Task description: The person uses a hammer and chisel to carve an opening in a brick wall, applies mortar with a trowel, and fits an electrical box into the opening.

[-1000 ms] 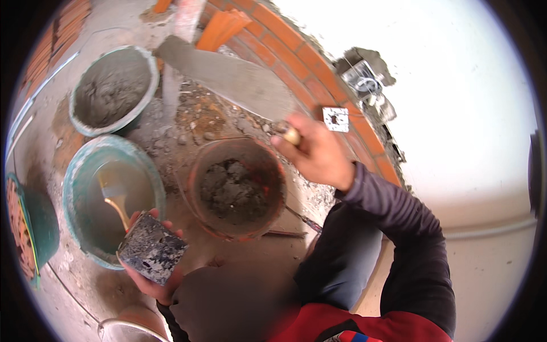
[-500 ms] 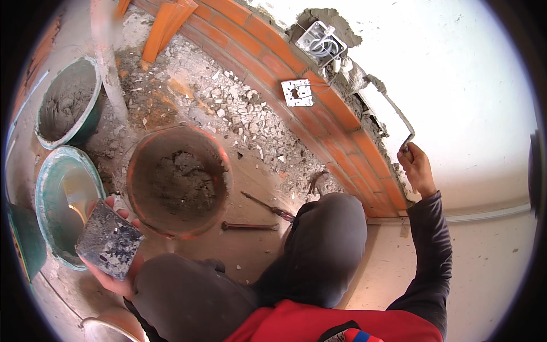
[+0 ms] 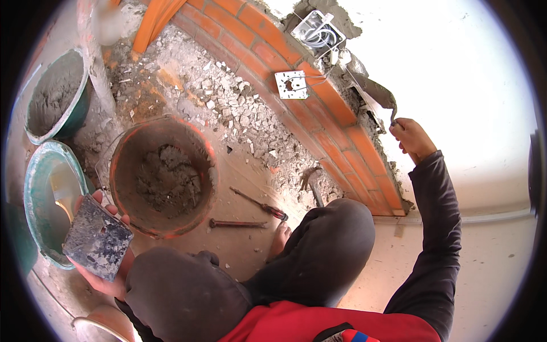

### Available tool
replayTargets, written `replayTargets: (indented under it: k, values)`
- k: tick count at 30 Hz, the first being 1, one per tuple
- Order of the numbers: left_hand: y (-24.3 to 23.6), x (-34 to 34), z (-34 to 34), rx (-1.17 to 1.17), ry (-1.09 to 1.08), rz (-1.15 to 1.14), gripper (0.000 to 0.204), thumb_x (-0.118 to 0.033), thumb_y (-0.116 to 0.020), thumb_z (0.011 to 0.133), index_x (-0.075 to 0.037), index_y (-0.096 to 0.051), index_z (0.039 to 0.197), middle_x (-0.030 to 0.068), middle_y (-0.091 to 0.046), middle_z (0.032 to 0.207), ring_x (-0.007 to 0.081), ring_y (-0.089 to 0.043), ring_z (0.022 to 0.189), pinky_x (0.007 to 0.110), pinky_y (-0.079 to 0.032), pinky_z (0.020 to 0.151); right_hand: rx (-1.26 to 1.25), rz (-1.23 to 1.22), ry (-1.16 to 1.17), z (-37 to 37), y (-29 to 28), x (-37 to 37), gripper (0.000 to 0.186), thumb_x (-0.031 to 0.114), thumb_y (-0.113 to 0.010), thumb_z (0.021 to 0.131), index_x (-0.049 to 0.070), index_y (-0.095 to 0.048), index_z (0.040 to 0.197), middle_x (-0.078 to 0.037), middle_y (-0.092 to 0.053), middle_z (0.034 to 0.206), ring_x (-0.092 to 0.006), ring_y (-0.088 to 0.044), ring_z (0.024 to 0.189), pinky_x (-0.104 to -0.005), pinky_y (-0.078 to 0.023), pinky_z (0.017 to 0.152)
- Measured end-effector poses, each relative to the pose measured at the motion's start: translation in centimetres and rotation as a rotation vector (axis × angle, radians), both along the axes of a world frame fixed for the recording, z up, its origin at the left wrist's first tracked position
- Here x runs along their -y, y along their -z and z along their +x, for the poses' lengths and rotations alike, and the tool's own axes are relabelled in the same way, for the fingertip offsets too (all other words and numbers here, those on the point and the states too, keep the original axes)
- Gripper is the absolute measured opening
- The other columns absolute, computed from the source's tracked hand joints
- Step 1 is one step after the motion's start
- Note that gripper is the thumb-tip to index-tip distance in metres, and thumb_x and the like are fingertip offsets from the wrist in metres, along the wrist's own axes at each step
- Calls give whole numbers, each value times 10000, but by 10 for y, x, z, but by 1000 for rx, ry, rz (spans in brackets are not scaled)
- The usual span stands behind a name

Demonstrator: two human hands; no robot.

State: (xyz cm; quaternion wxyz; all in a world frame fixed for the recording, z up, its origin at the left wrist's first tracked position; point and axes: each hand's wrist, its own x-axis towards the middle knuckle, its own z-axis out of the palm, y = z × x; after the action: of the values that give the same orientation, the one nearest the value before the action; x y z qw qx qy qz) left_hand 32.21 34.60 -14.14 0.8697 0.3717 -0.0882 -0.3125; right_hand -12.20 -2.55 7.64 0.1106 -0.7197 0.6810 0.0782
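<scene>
My right hand (image 3: 415, 138) is closed around the handle of a trowel (image 3: 377, 92). The blade lies along the rough mortar gap between the brickwork (image 3: 319, 122) and the white wall, just below a white electrical box (image 3: 319, 34) with coiled wires. A square white cover plate (image 3: 291, 85) hangs by wires in front of the bricks. At the lower left, my left hand (image 3: 118, 278) grips a dark, square, mortar-spotted plate (image 3: 98, 236), with fingertips showing at its upper edge. Grey mortar (image 3: 170, 179) fills part of a round bucket (image 3: 119, 196) beyond my knees.
Two green tubs stand at left, one with grey mortar (image 3: 56, 102), the other with cloudy water (image 3: 62, 199). A screwdriver (image 3: 259, 204), a rusty metal bar (image 3: 238, 224) and a hammer (image 3: 313, 185) lie near my foot. Rubble (image 3: 245, 119) lines the wall's base.
My right hand has moved slightly up and left, and the trowel has turned so its blade's broad face shows. My left hand still holds the plate. The view has shifted a little.
</scene>
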Motion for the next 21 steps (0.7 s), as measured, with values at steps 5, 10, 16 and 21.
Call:
replayTargets:
  k: [5, 10, 16, 21]
  values:
    - [-6, 8, -1, -48, -75, 85, 833, -617, -371, 928, 19, -372, 1464, 218, -496, 1403, 285, -603, 1087, 403, -545, 860, -416, -157, -227, 17, -23, 27, 392, 345, -559, 909, -22, -690, 954, -195, -689, 851, -335, -668, 792, -435, -522, 736]
    - [-7, 9, 0, -77, -99, 110, 851, -616, -380, 915, 46, -378, 1450, 235, -510, 1370, 292, -621, 1055, 394, -575, 823, -574, -113, -130, 49, -44, 38, 452, 416, -563, 900, -13, -707, 917, -189, -667, 782, -312, -651, 727, -429, -513, 695]
    - [-7, 10, 1, -71, -63, 102, 781, -559, -379, 936, 35, -398, 1443, 235, -519, 1357, 288, -622, 1032, 397, -562, 816, -506, -78, -46, 46, -61, 45, 410, 386, -590, 892, -8, -695, 843, -112, -579, 625, -189, -550, 519, -364, -468, 508]
    - [-2, 2, 10, -106, 1, 84, 731, -519, -376, 961, -1, -373, 1477, 216, -495, 1401, 278, -595, 1074, 417, -522, 873, -654, -307, -260, 51, -56, 11, 377, 376, -605, 898, 15, -713, 875, -180, -689, 802, -340, -672, 744, -445, -520, 689]
